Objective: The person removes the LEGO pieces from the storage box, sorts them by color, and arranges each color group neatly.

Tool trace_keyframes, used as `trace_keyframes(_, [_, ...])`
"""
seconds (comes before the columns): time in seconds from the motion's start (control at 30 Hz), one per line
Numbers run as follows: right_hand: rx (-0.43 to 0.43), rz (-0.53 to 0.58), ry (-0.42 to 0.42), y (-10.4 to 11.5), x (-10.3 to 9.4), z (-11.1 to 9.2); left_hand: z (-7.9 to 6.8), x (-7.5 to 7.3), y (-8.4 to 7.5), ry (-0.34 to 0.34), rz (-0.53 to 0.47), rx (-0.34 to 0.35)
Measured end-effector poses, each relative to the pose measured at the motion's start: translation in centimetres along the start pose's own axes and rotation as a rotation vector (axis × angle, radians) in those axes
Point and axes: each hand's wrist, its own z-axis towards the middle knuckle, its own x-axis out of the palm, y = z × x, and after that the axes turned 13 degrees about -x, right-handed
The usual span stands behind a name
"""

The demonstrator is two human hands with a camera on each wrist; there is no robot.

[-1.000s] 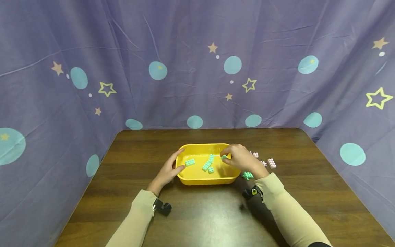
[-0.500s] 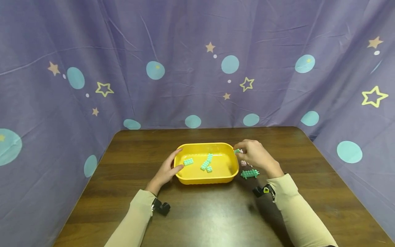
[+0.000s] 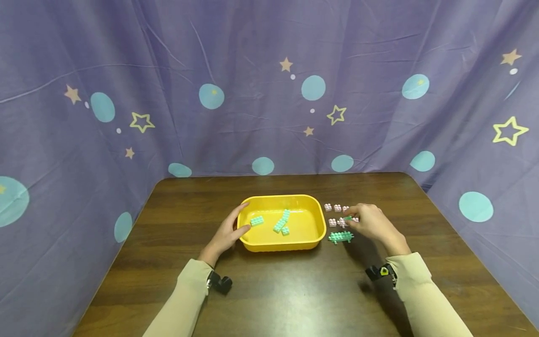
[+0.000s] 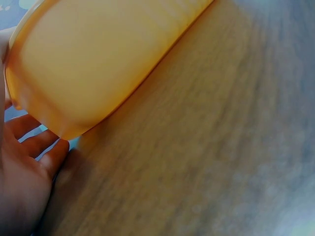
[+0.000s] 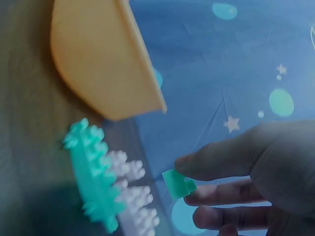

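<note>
My left hand (image 3: 225, 234) grips the left end of a yellow plastic bin (image 3: 282, 246), the thumb over its near rim and the fingers at its far corner. Inside the bin lie several mint-green toy bricks, one of them at the left (image 3: 257, 221). My right hand (image 3: 372, 224) pinches a small green brick (image 5: 177, 184) between thumb and fingertips, just above a group of pink bricks. In front of the pink ones is a longer green brick assembly (image 3: 341, 237) with small parts sticking out. My right hand partly covers the pink bricks.
Several pink bricks (image 3: 328, 207) stand in rows right of the bin. Everything rests on a brown wooden table (image 3: 269, 290). A purple curtain (image 3: 252, 131) with stars and dots hangs behind and along both sides.
My right hand has moved right, from over the bin to above the pink bricks, carrying the small green brick. More pink bricks are uncovered. My left hand stays at the bin.
</note>
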Motion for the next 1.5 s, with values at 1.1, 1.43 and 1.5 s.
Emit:
trace_keyframes(1.1, [0.083, 0.011, 0.098, -2.0, 2.0, -3.8, 1.5, 0.2, 3.6, -0.043, 0.002, 0.033])
trace_keyframes(1.43, [0.088, 0.015, 0.096, -1.7, 2.1, -4.1, 1.1, 0.2, 2.6, -0.022, 0.007, 0.001])
trace_keyframes(1.5, [0.094, 0.017, 0.100, -1.7, 2.1, -4.2, 0.6, 0.1, 1.6, -0.008, 0.007, -0.005])
